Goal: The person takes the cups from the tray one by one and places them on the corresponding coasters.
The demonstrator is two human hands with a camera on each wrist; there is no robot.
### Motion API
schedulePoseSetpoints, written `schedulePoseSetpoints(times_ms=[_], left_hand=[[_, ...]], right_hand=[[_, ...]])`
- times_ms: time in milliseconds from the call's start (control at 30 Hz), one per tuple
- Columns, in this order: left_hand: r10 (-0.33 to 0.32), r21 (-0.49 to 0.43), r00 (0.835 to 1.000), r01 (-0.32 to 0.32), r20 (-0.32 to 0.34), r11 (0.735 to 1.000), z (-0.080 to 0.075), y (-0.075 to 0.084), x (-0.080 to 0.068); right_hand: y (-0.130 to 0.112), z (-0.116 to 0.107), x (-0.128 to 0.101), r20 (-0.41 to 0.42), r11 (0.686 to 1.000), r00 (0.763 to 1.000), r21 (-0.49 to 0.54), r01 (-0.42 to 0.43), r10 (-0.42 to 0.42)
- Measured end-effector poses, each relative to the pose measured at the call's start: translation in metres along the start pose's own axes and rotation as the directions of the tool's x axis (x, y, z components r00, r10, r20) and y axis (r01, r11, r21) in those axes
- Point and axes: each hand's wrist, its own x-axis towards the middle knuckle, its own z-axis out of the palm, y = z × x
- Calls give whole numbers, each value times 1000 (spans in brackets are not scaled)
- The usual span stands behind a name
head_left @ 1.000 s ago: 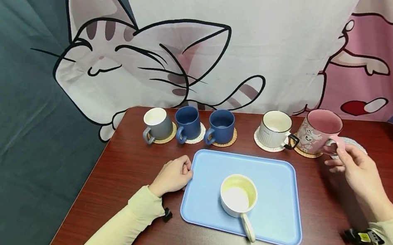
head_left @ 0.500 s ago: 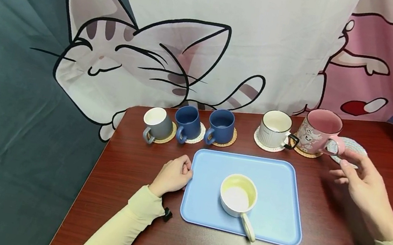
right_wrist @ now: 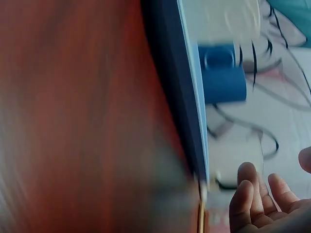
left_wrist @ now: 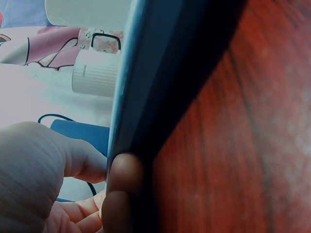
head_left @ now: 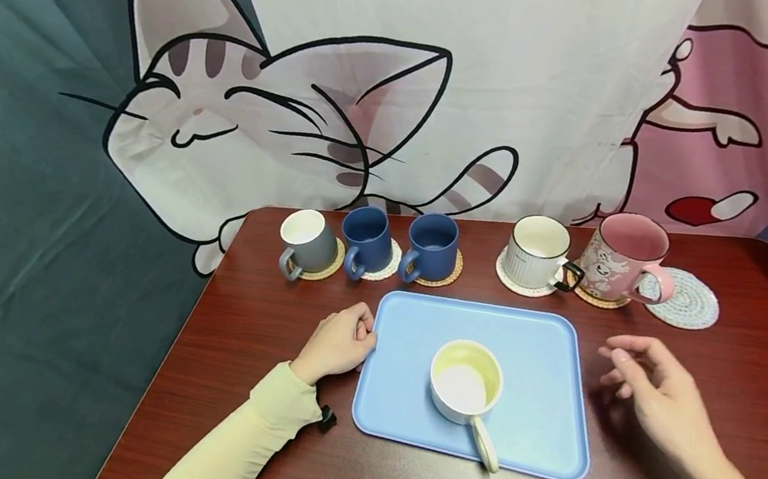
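Light blue tray (head_left: 542, 425), rounded rect w/ a low rim, sits flat on the surface. Pale yellow mug (head_left: 465, 382) stands upright roughly mid-tray, white inside, looks empty, handle pointing toward the person & sticking out over the near rim.

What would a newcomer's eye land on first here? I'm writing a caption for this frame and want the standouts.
Most striking is the blue tray at the centre of the dark red table, with a pale yellow mug standing on it. Behind it runs a row of mugs on coasters, ending at the right in a pink mug beside a bare woven coaster. The left hand rests at the tray's left edge; the right hand hovers just right of it.
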Motion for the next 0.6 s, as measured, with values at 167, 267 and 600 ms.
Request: schedulePoseSetpoints(times_ms=[167,267,600], left_hand=[[1,6,1000,-1,-5,1000,0,0,0],[1,6,1000,-1,-4,1000,0,0,0],[-2,15,1000,2,-3,1000,1,-1,2]], right_hand=[[-17,30,-23,107,999,994,-36,36,-32],[-27,47,-37,176,999,983,-15,49,-46],[-44,82,-62,338,987,934,145,70,-116]])
